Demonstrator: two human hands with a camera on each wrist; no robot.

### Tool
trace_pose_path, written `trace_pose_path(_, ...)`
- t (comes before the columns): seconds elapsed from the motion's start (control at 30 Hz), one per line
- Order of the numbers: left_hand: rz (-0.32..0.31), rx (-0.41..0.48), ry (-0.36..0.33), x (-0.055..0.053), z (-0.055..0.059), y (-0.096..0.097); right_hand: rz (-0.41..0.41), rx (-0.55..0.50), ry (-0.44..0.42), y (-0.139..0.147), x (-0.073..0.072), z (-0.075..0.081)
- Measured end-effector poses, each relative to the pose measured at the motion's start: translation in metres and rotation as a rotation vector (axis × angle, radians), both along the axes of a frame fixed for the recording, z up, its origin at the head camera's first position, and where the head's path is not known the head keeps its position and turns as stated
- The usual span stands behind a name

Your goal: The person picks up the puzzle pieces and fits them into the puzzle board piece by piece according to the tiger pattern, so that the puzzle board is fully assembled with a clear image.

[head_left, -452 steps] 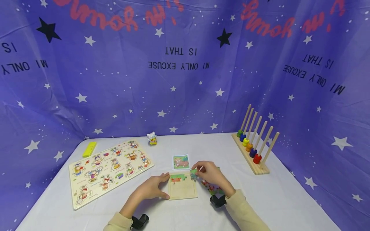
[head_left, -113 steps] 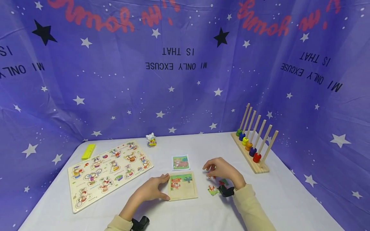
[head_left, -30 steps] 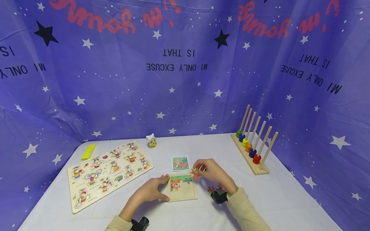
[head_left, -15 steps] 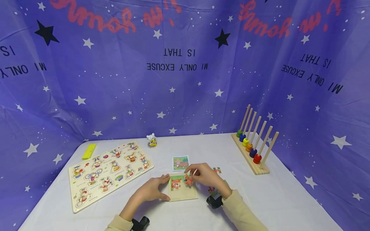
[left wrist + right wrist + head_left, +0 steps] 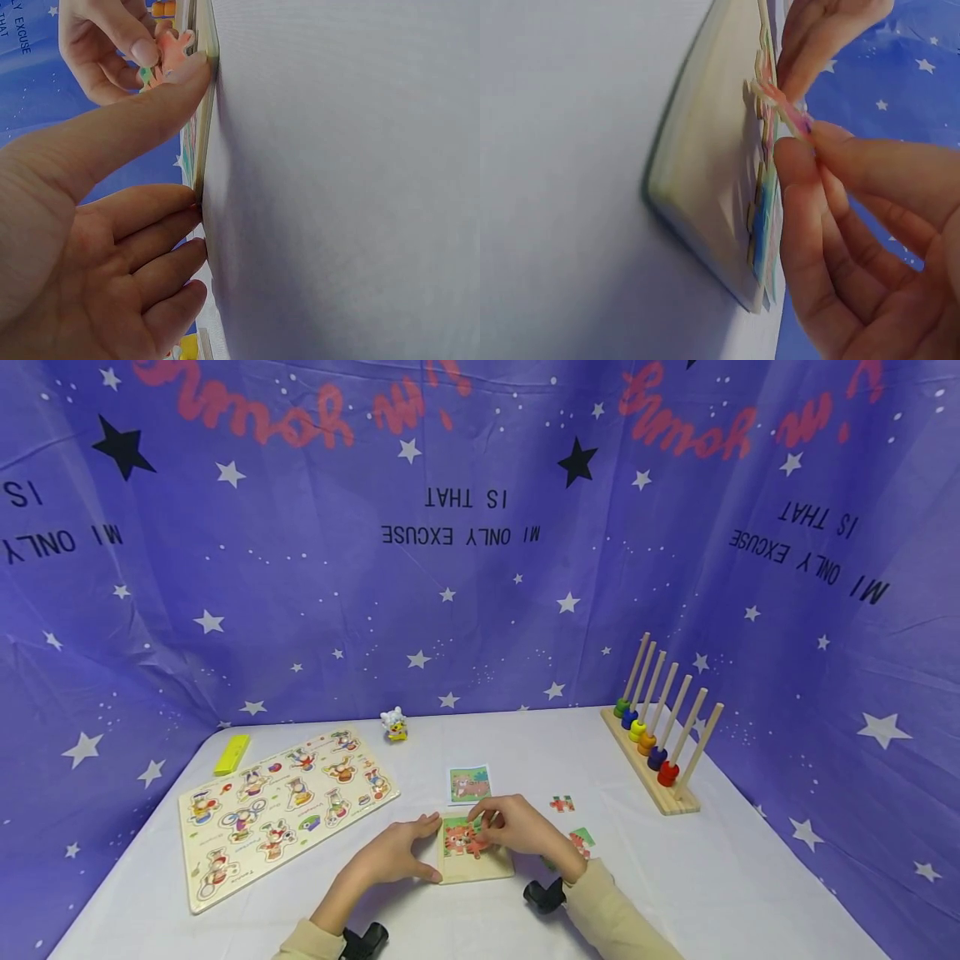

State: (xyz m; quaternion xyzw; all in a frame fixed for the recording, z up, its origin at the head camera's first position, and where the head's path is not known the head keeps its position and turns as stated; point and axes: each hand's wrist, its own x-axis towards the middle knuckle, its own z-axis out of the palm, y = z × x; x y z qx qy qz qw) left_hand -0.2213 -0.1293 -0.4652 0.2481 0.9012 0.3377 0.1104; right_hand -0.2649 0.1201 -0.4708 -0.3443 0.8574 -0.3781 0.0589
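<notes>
A square wooden puzzle board (image 5: 477, 871) lies flat before me, with joined pieces of an orange animal on green along its far side. My left hand (image 5: 393, 853) rests at the board's left edge, fingers nearly straight, thumb on the near corner. With thumb and fingertips my right hand (image 5: 522, 827) pinches an orange puzzle piece (image 5: 786, 106), tilted over the board beside the laid pieces. The left wrist view shows this puzzle piece (image 5: 176, 49) just beyond my left thumb. Behind the board lies a picture card (image 5: 469, 785) of the animal.
Loose puzzle pieces (image 5: 562, 804) lie right of the board, some partly hidden by my right wrist. A large peg puzzle (image 5: 285, 802) and a yellow box (image 5: 232, 754) are left. A small figurine (image 5: 393, 723) stands at the back, a bead rack (image 5: 652, 760) at right.
From the pieces at right, my right hand has brought the orange piece leftward over the board, beside the animal's face. More pieces lie joined than in the oldest frame. The left hand stays put.
</notes>
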Motion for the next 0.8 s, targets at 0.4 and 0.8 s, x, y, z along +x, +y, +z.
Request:
trace_pose_path(0.4,0.002,0.002,-0.008,0.0,0.0,0.0,-0.08,0.025,-0.011,-0.01,0.004,0.0)
trace_pose_path(0.8,0.001,0.001,-0.001,0.0,0.0,0.0,-0.111,0.035,-0.023,-0.012,0.005,-0.002)
